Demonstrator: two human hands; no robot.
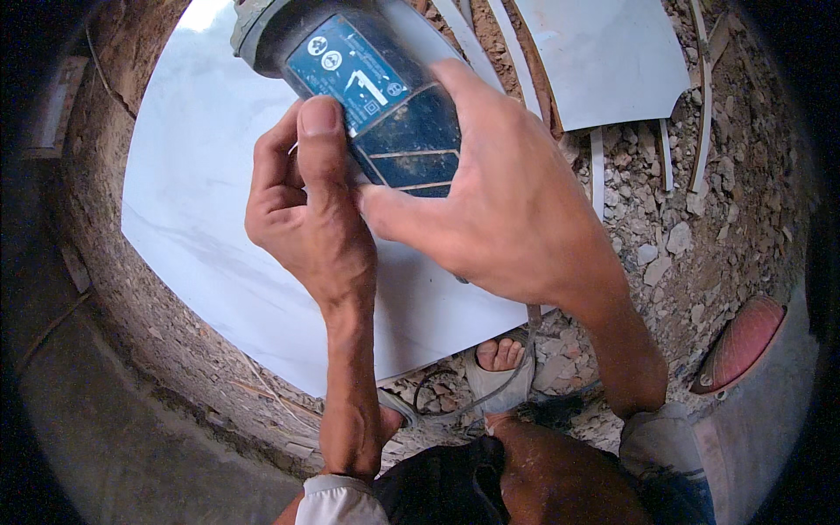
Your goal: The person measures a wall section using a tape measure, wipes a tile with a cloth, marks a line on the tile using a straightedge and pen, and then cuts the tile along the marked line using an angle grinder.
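Here the blue power tool (385, 105) sits high in the head view, held up over a large pale tile (201, 219) that lies on rubble (691, 227). Its long axis runs from the upper left, where the grey head end leaves the frame, down to the right into the palms. Both hands meet on its rear end. The left hand (302, 210) is curled, thumb pressed flat along the body's label. The right hand (507, 201) wraps the tool from the right, fingers half closed, thumb reaching toward the left thumb.
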